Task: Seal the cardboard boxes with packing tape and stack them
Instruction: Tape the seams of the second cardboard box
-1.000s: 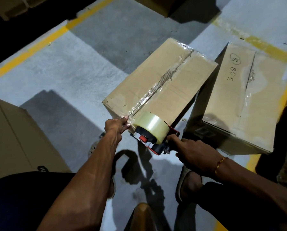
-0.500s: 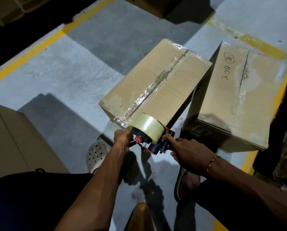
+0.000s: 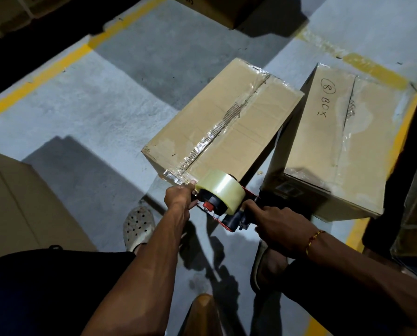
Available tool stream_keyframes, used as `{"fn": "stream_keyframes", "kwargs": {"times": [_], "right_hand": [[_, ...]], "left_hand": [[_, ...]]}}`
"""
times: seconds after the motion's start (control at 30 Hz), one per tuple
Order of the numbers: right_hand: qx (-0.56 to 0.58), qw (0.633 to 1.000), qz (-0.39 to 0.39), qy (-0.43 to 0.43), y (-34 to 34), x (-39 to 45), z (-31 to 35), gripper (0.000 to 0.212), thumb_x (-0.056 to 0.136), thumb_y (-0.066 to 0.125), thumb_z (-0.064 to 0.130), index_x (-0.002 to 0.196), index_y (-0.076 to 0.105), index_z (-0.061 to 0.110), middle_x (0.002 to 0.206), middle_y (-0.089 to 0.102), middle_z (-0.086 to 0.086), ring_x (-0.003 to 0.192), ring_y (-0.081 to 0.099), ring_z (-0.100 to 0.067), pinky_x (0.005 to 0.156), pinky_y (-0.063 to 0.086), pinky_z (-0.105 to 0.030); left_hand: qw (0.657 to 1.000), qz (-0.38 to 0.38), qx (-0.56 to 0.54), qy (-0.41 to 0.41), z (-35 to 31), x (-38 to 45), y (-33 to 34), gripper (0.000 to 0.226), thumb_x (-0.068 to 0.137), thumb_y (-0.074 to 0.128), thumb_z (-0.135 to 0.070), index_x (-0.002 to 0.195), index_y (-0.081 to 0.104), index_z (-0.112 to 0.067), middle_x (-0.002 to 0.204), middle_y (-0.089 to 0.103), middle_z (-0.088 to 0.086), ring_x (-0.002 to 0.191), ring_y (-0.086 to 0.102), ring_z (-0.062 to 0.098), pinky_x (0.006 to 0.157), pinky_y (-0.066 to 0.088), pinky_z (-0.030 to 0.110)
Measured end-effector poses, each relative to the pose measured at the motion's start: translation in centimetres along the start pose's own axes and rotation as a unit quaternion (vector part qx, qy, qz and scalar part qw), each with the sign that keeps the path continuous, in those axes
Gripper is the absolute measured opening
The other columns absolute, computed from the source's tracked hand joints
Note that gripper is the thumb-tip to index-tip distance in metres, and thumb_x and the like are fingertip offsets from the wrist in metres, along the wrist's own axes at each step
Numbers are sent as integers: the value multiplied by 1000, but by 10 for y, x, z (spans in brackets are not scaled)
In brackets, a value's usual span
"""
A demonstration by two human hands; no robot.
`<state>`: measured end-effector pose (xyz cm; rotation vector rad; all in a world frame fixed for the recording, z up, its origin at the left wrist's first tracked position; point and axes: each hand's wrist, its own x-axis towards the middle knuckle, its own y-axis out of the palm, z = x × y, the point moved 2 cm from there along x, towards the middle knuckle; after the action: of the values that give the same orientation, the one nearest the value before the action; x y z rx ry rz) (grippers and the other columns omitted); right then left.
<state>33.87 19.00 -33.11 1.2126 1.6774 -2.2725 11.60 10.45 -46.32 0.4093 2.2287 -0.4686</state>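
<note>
A long cardboard box (image 3: 229, 122) lies on the floor, with clear tape along its top seam and over the near edge. A red and black tape dispenser (image 3: 223, 202) with a clear roll sits at that near end. My right hand (image 3: 278, 225) grips its handle. My left hand (image 3: 179, 197) is curled at the box's near corner beside the roll, pressing on the tape end there; its fingertips are hidden. A second taped box (image 3: 343, 141), marked "8 BOX", stands to the right.
Another cardboard box (image 3: 21, 202) is at the left edge, more boxes (image 3: 217, 8) at the top. Yellow floor lines (image 3: 40, 78) cross the grey concrete. My feet (image 3: 138, 226) are just below the box. Dark stacked goods (image 3: 415, 214) stand at the right.
The dispenser has travelled down past the box's near top edge onto its end face. My left hand moved down with it from the top corner to the end face.
</note>
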Motion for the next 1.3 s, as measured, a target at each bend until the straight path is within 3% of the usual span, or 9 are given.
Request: {"fn": "stream_keyframes", "kwargs": {"times": [0.23,0.4,0.47,0.63,0.77,0.83,0.93,1.17,1.3], "right_hand": [[28,999,-9,-13,6,5,-1,55,105,47,32,148,13,32,120,61,-9,97,64,-37,77,51,-43],[30,999,-5,-21,13,7,-5,61,105,46,33,154,10,31,126,60,-10,100,63,-37,81,49,-42],[47,999,-6,-25,17,7,-8,60,105,46,33,154,12,33,128,59,-9,100,63,-38,81,46,-40],[73,997,-30,-28,30,1,-9,57,105,46,33,152,13,36,131,58,-7,101,64,-34,81,45,-40],[88,995,-43,-23,37,1,-7,55,105,46,32,151,17,33,128,59,-9,101,65,-37,81,44,-42],[97,994,-40,-25,36,2,-8,53,105,46,31,151,19,31,129,60,-10,104,64,-36,84,43,-42],[124,992,-30,-20,33,4,-8,52,106,46,30,150,19,31,128,61,-12,104,63,-37,87,43,-42],[86,996,-9,-24,5,-7,-24,64,102,53,28,154,16,34,125,65,-7,95,66,-29,80,50,-39],[84,995,-28,-36,-24,-22,-49,53,103,52,22,147,25,33,118,68,5,83,64,-22,74,54,-39]], "left_hand": [[999,13,45,-7,3,1,-6,29,83,82,-24,90,62,-3,95,72,17,75,74,32,76,63,48],[963,-88,180,180,-24,-44,-13,39,92,72,-40,106,47,-13,106,60,6,90,57,21,75,44,32],[953,8,194,233,-38,-59,-12,44,96,59,-52,110,56,-11,109,67,4,92,62,16,71,42,27],[908,252,304,141,-57,-83,-2,104,75,24,-94,146,50,-23,153,48,8,132,50,30,114,35,51],[864,352,340,115,-67,-96,8,109,69,40,-91,152,40,-20,159,37,9,144,38,32,120,26,51],[857,359,353,111,-67,-91,12,116,65,54,-94,140,51,-6,145,49,26,130,50,47,116,34,56],[874,331,335,122,-65,-76,17,111,58,65,-91,120,56,1,98,62,19,76,61,30,93,53,50],[918,282,258,109,-51,-76,14,89,71,56,-88,121,52,-16,115,62,9,103,64,25,87,53,41],[913,117,276,278,-39,-64,-2,29,101,56,-41,98,63,-13,91,66,2,90,65,25,70,46,31]]}}
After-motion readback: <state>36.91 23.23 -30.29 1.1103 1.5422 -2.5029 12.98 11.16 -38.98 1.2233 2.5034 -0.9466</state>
